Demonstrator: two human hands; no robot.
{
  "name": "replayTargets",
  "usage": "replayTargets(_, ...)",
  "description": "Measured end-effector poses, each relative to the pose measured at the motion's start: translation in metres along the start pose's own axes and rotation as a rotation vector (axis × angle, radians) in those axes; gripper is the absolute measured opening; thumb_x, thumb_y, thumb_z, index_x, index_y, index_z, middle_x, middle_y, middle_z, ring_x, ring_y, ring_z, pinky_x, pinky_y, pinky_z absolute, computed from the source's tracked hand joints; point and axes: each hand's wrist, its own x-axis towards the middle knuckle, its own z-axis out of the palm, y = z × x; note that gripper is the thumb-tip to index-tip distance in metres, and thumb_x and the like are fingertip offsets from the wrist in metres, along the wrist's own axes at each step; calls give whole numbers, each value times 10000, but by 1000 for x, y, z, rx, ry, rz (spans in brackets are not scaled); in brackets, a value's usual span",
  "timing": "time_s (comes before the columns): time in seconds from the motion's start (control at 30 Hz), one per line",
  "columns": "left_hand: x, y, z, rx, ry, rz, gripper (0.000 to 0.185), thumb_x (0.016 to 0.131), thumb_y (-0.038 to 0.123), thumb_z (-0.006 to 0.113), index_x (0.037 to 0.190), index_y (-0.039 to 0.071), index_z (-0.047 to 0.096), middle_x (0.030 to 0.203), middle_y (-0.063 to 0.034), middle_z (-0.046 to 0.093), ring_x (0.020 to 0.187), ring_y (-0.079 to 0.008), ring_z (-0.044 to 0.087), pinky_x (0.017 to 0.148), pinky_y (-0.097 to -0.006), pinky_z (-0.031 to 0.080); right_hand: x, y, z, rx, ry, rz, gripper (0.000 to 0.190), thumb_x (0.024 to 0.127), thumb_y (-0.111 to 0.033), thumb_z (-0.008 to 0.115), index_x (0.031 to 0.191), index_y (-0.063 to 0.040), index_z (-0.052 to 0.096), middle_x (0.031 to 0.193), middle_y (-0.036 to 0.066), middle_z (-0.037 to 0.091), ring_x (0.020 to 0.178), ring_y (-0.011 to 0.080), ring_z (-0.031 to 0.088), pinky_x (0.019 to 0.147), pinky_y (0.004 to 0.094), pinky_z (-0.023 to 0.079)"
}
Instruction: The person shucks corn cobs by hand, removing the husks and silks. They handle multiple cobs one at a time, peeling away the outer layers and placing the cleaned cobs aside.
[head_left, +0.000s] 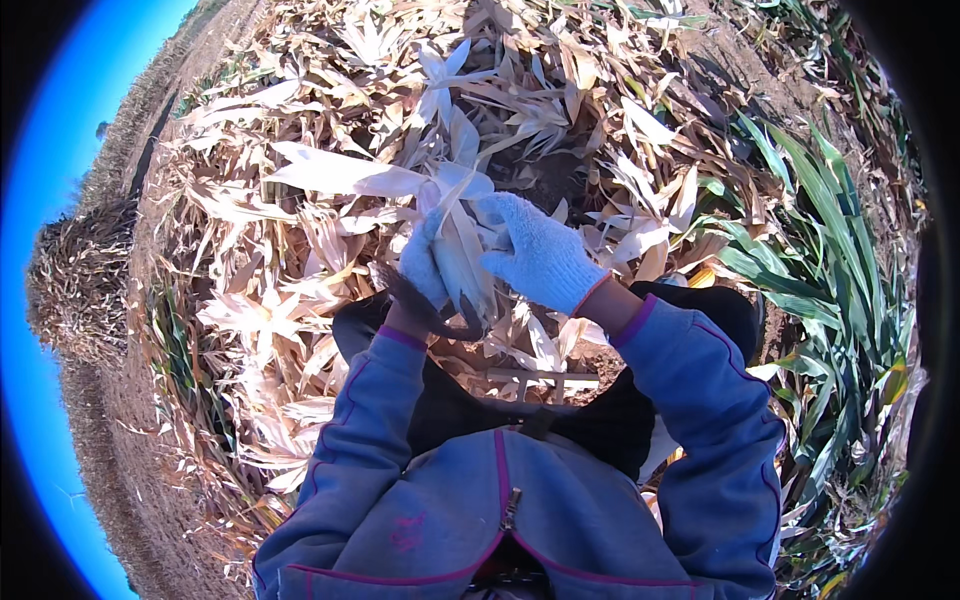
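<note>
My left hand (425, 262), in a white knit glove, is closed around an ear of corn (463, 259) in its pale dry husk. The ear slants, its lower end towards me. Dark dried strands, like corn silk (409, 294), trail from that end across my left wrist. My right hand (536, 251), gloved alike, is at the ear's upper right side with bent fingers against the husk and the thumb apart. Whether those fingers grip a husk leaf is hard to see. Broad pale husk leaves (349, 174) spread out just beyond both hands.
Dry husks (262, 322) lie in a thick heap around me. Green corn leaves (832, 247) lie at the right. A yellow corn ear (702, 278) shows beside my right knee. A slatted frame (541, 377) sits between my legs. A stalk pile (82, 277) stands far left.
</note>
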Motion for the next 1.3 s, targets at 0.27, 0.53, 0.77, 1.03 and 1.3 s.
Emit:
replayTargets(0.27, -2, -21, 20, -2, -53, -12, 488, 981, 383, 520, 1343, 60, 465, 1212, -142, 590, 1087, -273, 608, 956, -435, 507, 9, -7, -3, -89, -71, 121, 359, 854, -357, 633, 1074, -75, 651, 998, 178, 670, 930, 323, 672, 824, 415, 523)
replayTargets(0.53, -16, -29, 23, 503, -70, 12, 528, 900, 171, 604, 1378, 43, 419, 1198, -68, 575, 972, -188, 610, 847, -316, 515, 18, 3, -1, 434, 198, 270, 233, 911, -252, 585, 949, -43, 680, 796, 124, 648, 700, 256, 630, 655, 363, 510)
replayTargets(0.77, -46, -29, 47, 779, -48, 30, 616, 849, 199, 655, 1393, 50, 407, 1195, -79, 573, 966, -184, 605, 832, -308, 509, 49, 55, -45, 334, 583, 53, 247, 969, -274, 571, 1015, -37, 627, 756, 16, 604, 643, 89, 568, 544, 241, 457)
replayTargets(1.03, -23, -20, 23, 315, -62, 98, 546, 930, 276, 527, 1407, 50, 385, 1157, -137, 581, 983, -258, 626, 799, -347, 545, 21, 2, -28, 195, -39, 277, 715, 863, -482, 671, 1312, 38, 473, 1069, 172, 656, 930, 241, 667, 813, 351, 539)
replayTargets(1.3, -13, -14, 20, 146, 27, 138, 546, 963, 353, 524, 1375, 20, 394, 1189, -192, 578, 1023, -329, 618, 907, -458, 524, 6, 4, -9, 57, -363, 222, 837, 732, -474, 689, 1367, 8, 433, 1164, 232, 626, 1059, 359, 631, 921, 403, 487)
